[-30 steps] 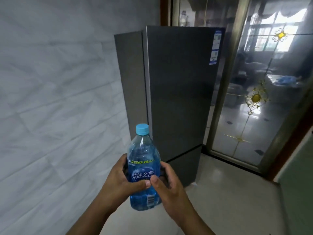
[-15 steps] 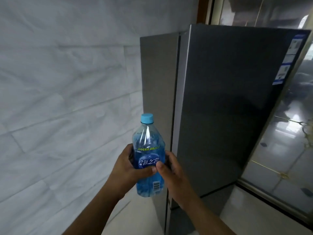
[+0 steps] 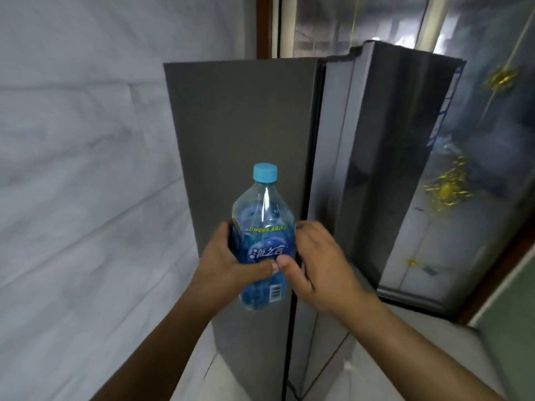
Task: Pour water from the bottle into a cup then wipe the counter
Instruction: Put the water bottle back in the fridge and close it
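Pointing straight up with its light blue cap (image 3: 265,172), the bottle (image 3: 262,215) is held in mid-air, its long axis close to vertical with a faint lean to the left. Clear plastic is seen at the shoulder, and the inside looks blue. A blue label with white characters and a yellow-green line of print is wrapped round the middle, and a barcode is seen lower down.

At the far left a pale marbled wall (image 3: 86,183) is seen. The bottle's left side is gripped by the left hand (image 3: 228,264), with the thumb laid across the label. The right side is gripped by the right hand (image 3: 315,270), fingers curled behind, and its thumb tip is met by the left one. Behind the bottle the grey side of a fridge (image 3: 240,134) is seen. At the far right a glass door (image 3: 486,180) with gold ornaments is reflected in blur.
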`<state>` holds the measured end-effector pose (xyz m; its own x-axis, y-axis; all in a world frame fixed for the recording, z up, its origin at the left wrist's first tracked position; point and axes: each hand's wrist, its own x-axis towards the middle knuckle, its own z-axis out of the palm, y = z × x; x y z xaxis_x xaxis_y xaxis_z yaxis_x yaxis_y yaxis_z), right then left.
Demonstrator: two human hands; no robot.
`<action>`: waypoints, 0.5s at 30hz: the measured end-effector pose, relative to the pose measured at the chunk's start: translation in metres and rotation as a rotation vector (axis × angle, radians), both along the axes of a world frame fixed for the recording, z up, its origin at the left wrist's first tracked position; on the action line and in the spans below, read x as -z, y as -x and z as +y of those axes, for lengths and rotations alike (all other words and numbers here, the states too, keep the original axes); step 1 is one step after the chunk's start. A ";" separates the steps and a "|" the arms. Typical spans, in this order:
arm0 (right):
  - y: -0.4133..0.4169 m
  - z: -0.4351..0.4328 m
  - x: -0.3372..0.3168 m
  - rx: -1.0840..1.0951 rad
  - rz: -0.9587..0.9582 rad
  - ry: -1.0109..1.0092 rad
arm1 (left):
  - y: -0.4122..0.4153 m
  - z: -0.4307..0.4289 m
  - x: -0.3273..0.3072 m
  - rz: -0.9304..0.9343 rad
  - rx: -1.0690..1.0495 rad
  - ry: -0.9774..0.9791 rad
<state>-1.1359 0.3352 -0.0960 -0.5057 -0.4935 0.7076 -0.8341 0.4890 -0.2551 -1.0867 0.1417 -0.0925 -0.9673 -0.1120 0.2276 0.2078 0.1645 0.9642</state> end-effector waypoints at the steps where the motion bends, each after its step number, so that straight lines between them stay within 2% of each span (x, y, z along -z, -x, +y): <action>1: 0.009 0.002 -0.010 0.036 0.112 -0.058 | 0.008 -0.002 -0.005 0.008 0.029 -0.023; 4: 0.032 0.014 -0.032 0.094 0.429 -0.238 | 0.026 -0.003 -0.020 0.021 0.064 -0.062; 7: 0.048 0.017 -0.044 0.238 0.662 -0.389 | 0.038 -0.006 -0.031 0.028 0.066 -0.073; 10: 0.053 0.010 -0.051 0.389 0.734 -0.510 | 0.046 -0.011 -0.035 0.028 0.072 -0.048; 15: 0.052 0.008 -0.060 0.419 0.764 -0.730 | 0.051 -0.009 -0.033 0.018 0.111 -0.058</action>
<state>-1.1882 0.3435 -0.0363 -0.2872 -0.8083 0.5140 -0.3850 0.5888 0.7107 -1.1379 0.1328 -0.0593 -0.9703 -0.0180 0.2411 0.2388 0.0839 0.9674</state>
